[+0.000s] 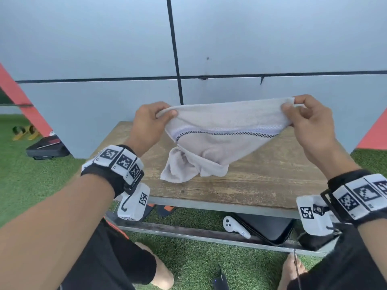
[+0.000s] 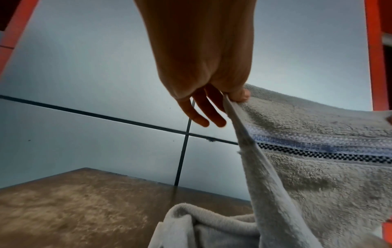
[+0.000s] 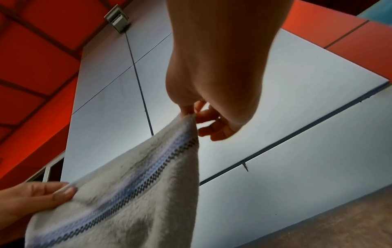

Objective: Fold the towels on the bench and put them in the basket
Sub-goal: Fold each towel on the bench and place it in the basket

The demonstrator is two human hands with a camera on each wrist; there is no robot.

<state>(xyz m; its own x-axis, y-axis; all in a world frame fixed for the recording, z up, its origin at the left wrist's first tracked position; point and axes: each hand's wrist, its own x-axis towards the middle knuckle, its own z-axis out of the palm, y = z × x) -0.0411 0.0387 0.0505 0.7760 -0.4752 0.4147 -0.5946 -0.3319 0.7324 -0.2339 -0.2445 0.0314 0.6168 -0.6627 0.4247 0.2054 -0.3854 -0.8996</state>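
With the left hand (image 1: 150, 122) and right hand (image 1: 310, 120) each only pinching a top corner, the beige towel (image 1: 219, 130), its bunched tail apparently resting on the counter (image 1: 272, 174), could slip free or fold crooked.

Head view: looks forward and down from above onto the bench (image 1: 251, 181), the left hand (image 1: 150, 124) at 10 o'clock and the right hand (image 1: 310, 124) at 2 o'clock of the towel (image 1: 219, 139). Left wrist view: sits close under the left hand, faces up along it toward the wall (image 2: 84, 67), towel at 4 o'clock. Right wrist view: close under the right hand, tilted steeply upward, towel at 7 o'clock; towel, wall and bench shared by all three.
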